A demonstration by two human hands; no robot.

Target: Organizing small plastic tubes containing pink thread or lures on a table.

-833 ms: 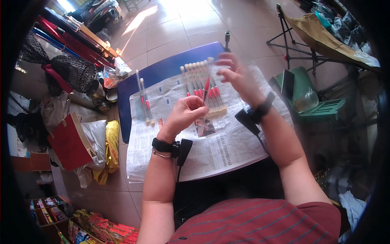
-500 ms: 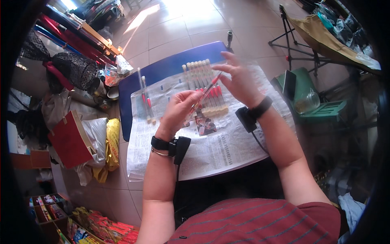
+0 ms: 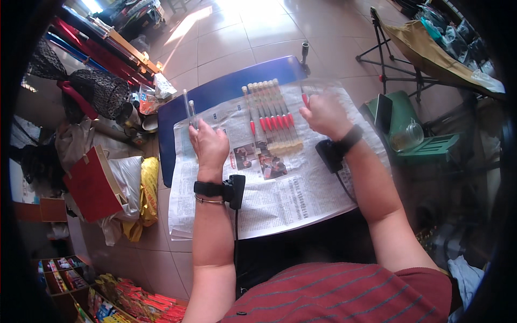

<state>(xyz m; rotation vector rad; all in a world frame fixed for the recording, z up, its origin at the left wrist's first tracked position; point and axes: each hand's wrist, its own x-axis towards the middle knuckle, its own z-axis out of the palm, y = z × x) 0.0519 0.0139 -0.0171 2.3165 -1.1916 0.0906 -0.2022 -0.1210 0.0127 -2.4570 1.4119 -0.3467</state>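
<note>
My left hand (image 3: 209, 144) is curled over two clear tubes (image 3: 191, 110) at the left of the newspaper; its fingertips are partly hidden. The tubes' upper ends stick out beyond the fingers. At the right, my right hand (image 3: 328, 116), smeared by motion, is closed on a slim red-bodied fishing float (image 3: 305, 100). Whether that float is inside a tube I cannot tell. Between my hands lies a row of several capped clear tubes (image 3: 269, 105) with red-bodied floats inside, set side by side.
Newspaper (image 3: 237, 204) covers most of a blue table (image 3: 226, 83). Left of it are a red box (image 3: 94, 185) and plastic bags (image 3: 148, 188). To the right stands a green chair (image 3: 431, 148) with a clear jar (image 3: 407, 135). Cabled black devices are strapped to both wrists.
My hands have parted. The left moved left onto the two tubes; the right drew back slightly right with the red float, which was between both hands before.
</note>
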